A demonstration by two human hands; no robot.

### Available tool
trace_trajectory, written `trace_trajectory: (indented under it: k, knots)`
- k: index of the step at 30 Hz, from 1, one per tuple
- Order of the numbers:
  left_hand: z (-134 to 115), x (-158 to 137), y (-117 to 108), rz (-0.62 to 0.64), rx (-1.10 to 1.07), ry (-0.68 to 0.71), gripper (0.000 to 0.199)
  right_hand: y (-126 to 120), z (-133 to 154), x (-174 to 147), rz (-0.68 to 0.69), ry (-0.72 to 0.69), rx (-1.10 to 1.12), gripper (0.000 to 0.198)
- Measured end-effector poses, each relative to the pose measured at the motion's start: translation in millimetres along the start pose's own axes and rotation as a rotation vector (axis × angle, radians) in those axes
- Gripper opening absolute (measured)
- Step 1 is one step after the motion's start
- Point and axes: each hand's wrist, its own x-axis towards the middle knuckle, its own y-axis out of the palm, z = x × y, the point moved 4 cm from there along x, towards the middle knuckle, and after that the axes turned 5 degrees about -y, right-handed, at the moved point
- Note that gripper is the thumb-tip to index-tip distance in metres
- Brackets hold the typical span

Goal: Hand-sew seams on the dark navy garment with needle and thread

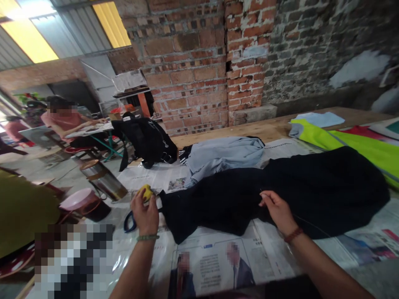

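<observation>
My left hand (146, 214) has its fingers closed around a small yellow rounded object (146, 192) whose kind I cannot make out. Beside that hand lies a dark blue loop (130, 222), like a scissors handle, partly covered by the hand. Over the dark cloth garment (218, 199), my right hand (277, 209) pinches thumb and forefinger together on a thin thing that looks like a needle. A pale thread (314, 226) runs across the dark cloth near the right wrist. The garment lies spread over newspaper (215, 265).
Left of the garment stand a steel flask (102, 178) and a pink-lidded container (84, 203). A black backpack (146, 139), grey clothing (224, 153) and a yellow-green vest (352, 143) lie behind. Another person (62, 120) sits at a table further back.
</observation>
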Motion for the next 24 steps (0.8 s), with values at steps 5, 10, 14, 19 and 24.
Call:
trace_trajectory:
  k: [5, 10, 14, 19, 24]
  knots:
    - [-56.6, -106.9, 31.9, 0.493, 0.131, 0.393, 0.02, 1.0, -1.2, 0.9, 0.015, 0.008, -0.014, 0.031]
    - [-59.3, -185.8, 89.1, 0.726, 0.524, 0.554, 0.04, -2.5, -0.3, -0.3, -0.023, 0.007, -0.041, 0.032]
    - [-55.4, -182.1, 112.0, 0.869, 0.514, 0.479, 0.009, -18.2, -2.6, 3.0, -0.153, 0.042, -0.12, 0.033]
    - [-81.1, -148.9, 79.0, 1.149, -0.223, -0.253, 0.017, -50.1, 1.7, 10.5, -0.258, 0.01, -0.141, 0.033]
    - [-90.5, -111.4, 62.5, 1.193, -0.365, -0.657, 0.019, -62.3, 6.8, 18.9, -0.243, -0.118, -0.324, 0.03]
